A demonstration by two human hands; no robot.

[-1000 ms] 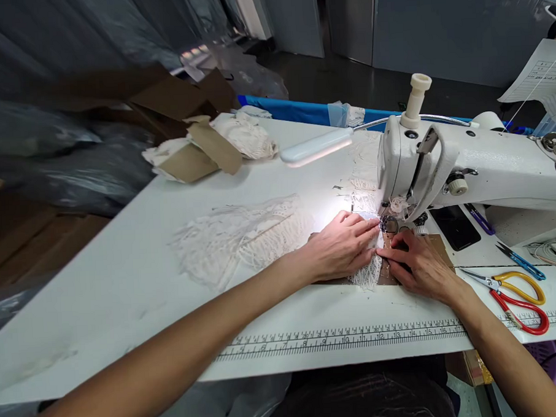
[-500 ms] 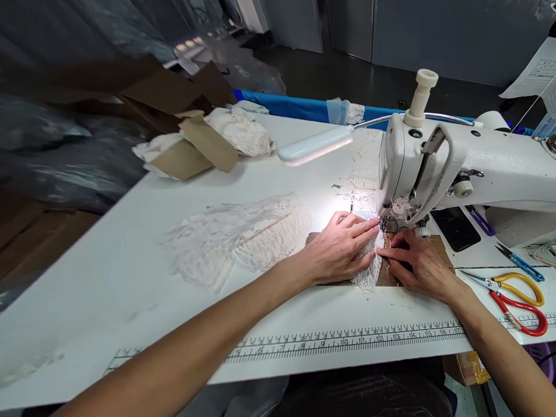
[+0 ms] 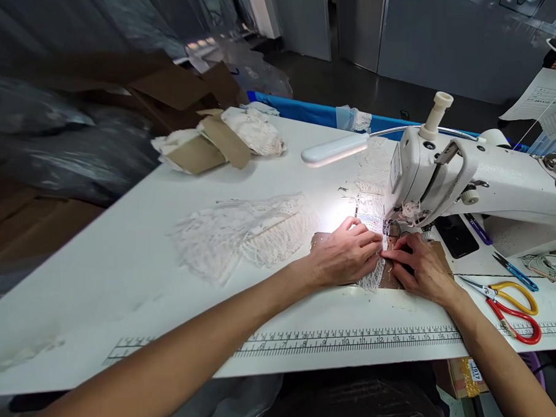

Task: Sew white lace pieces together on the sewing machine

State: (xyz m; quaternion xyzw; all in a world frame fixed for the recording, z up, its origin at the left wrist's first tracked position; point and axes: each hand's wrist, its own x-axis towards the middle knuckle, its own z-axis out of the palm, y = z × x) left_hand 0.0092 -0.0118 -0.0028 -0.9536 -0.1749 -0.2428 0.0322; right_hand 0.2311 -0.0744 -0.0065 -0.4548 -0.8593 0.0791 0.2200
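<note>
A strip of white lace (image 3: 372,280) lies under the presser foot of the white sewing machine (image 3: 424,171), over a brown plate (image 3: 391,275). My left hand (image 3: 351,251) rests on the lace just left of the foot, palm down, fingers lying on the fabric. Close on the right, my right hand (image 3: 416,264) has thumb and forefinger pinched at the lace's edge. The foot and needle are partly hidden by the fingers and machine head. More lace pieces (image 3: 246,231) are spread out to the left.
At right lie a dark phone (image 3: 456,234), blue thread snips (image 3: 515,270) and scissors (image 3: 512,299) with yellow and red handles. A lamp (image 3: 335,149) lights the work. Bundled lace (image 3: 256,132) sits at the back; a printed ruler (image 3: 311,342) follows the front edge.
The camera view has shifted slightly. My left hand has slid a little toward me, its fingers more bent than before. My right hand stays pinched at the lace edge.
</note>
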